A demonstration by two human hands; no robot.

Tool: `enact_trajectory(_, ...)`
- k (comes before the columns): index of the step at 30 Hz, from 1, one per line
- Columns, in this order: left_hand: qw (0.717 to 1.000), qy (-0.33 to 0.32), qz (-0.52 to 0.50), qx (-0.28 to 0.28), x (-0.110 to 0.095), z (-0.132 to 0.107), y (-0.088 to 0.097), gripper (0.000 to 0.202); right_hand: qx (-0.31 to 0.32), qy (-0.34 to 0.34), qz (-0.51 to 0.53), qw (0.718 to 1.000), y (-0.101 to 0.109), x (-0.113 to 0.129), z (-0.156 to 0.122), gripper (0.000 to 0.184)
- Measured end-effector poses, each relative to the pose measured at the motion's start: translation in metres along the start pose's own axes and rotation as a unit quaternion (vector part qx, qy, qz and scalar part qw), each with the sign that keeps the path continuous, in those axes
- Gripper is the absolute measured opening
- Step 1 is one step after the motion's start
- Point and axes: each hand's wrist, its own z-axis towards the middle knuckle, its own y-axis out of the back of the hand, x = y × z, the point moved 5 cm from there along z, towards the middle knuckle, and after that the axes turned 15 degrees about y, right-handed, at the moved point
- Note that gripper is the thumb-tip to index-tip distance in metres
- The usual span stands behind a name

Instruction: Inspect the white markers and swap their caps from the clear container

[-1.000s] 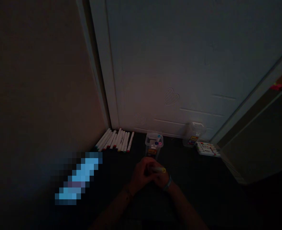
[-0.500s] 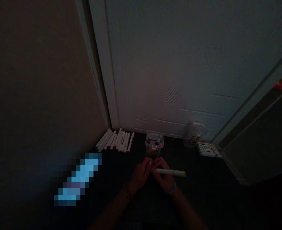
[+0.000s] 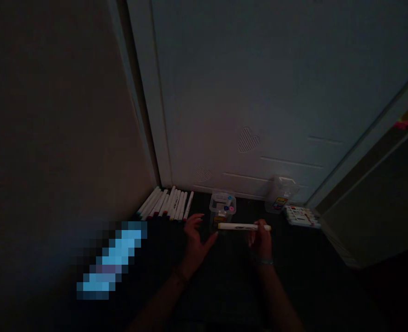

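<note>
We look down at a dark floor point(image 3: 328, 286) in a very dim room, where a beige wall point(image 3: 51, 115) meets a white panelled door point(image 3: 259, 92) that bears a striped heart shape point(image 3: 248, 139).

The right hand point(image 3: 260, 242) has its grip closed on a long white marker pen point(image 3: 242, 227) near its yellow-tipped right end. It holds the pen level above the floor, and most of the barrel reaches left of the fingers. The left hand point(image 3: 194, 242) is spread open with its grip apart, and its thumb tip is just beside the pen's left end; we cannot tell whether they touch.

Just behind the pen stands a small clear plastic tub point(image 3: 222, 210) with marker caps showing inside. A row of white markers point(image 3: 167, 205) lies on the floor in the corner. To the right are a second clear container point(image 3: 280, 193) and a flat multicoloured pack point(image 3: 301, 216).

The pen's barrel carries dark print and both containers carry orange labels, but all of it is too dim for us to read.
</note>
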Motion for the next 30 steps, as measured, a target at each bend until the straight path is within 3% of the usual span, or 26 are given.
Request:
enact_trajectory(4,0.991,0.07,0.047,0.1,0.006,0.002,-0.015,0.084,-0.048,-0.023,0.072,0.996,0.009,0.006,0.008,0.018)
enact_trajectory(8,0.974,0.094,0.101,0.181,0.016,-0.001,-0.025,0.087,-0.056,-0.029,0.058,0.996,0.017,0.005,0.012,0.019)
enact_trajectory(18,0.966,0.077,0.13,0.207,0.027,-0.001,-0.026,0.058,-0.015,0.022,-0.038,0.999,0.021,0.004,0.012,0.027)
enact_trajectory(23,0.953,0.087,0.123,0.262,0.037,-0.002,-0.022,0.063,-0.021,0.036,-0.032,0.999,0.024,0.007,0.019,0.026)
enact_trajectory(26,0.938,0.067,0.123,0.317,0.033,-0.002,-0.019,0.062,-0.018,0.067,-0.066,0.995,0.017,0.023,0.026,0.027)
enact_trajectory(30,0.933,0.048,0.113,0.339,0.028,-0.002,-0.017,0.061,-0.028,0.16,-0.183,0.97,0.002,0.072,0.031,0.028)
